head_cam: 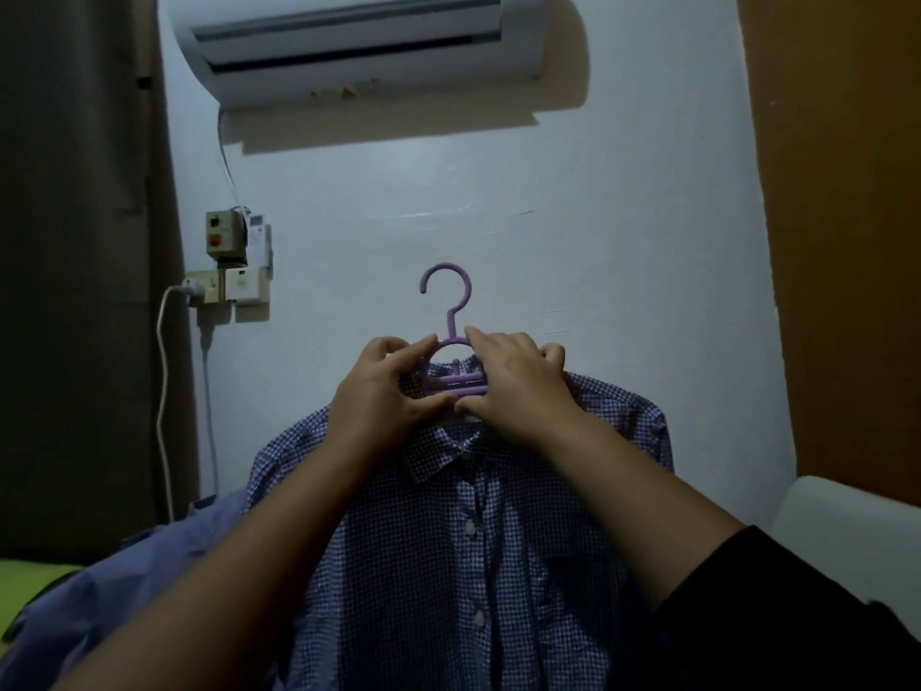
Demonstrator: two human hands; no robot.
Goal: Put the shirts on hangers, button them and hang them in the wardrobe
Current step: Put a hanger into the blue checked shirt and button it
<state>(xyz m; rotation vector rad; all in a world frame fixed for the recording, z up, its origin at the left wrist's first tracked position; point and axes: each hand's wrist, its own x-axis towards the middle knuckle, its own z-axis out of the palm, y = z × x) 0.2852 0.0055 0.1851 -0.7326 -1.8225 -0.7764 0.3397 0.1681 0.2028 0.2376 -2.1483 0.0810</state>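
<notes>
**Both hands at the collar of the checked shirt**

Head view: in the middle of the frame the left hand (383,386) and the right hand (518,386) both pinch the collar of the blue checked shirt (448,551) around the purple hanger (451,336); the shirt front is buttoned; an air conditioner (359,42) sits at the top; another blue garment (164,566) lies lower left.

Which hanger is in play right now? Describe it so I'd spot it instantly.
Look below the wall air conditioner, at the middle of the pale wall. Both hands, left hand and right hand, meet at the checked shirt collar; the purple plastic hanger rises between them, hook open leftward.
</notes>
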